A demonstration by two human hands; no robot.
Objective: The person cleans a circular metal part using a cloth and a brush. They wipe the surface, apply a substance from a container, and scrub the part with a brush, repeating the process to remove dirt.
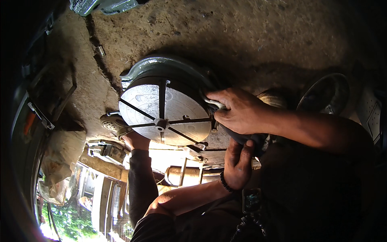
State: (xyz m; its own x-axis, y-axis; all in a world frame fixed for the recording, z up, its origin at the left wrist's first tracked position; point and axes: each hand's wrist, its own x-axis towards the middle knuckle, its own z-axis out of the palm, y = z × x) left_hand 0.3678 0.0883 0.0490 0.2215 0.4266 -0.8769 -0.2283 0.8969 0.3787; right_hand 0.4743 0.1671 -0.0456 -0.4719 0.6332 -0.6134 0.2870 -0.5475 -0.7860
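Note:
A round metal table (173, 105) with radial slots and a small central hub stands tilted in front of me, within a grey-green curved casting (161, 62). At its right edge my right hand (240, 111) is closed on a pale, folded-looking piece (215, 101); whether it is cloth cannot be told. Below it, my left hand (238, 163), with a dark beaded bracelet, has its fingers curled against something dark (238, 136) that I cannot make out. A small clamp-like piece (203, 146) sits at the lower end of one slot.
My sandalled foot (113, 124) rests left of the round table. Rough, cracked concrete (250, 36) spreads beyond. A dark ring-shaped part (326, 94) lies to the right, a grey-green casting (102, 6) at the top. Plastic bags (56, 177) hang at lower left.

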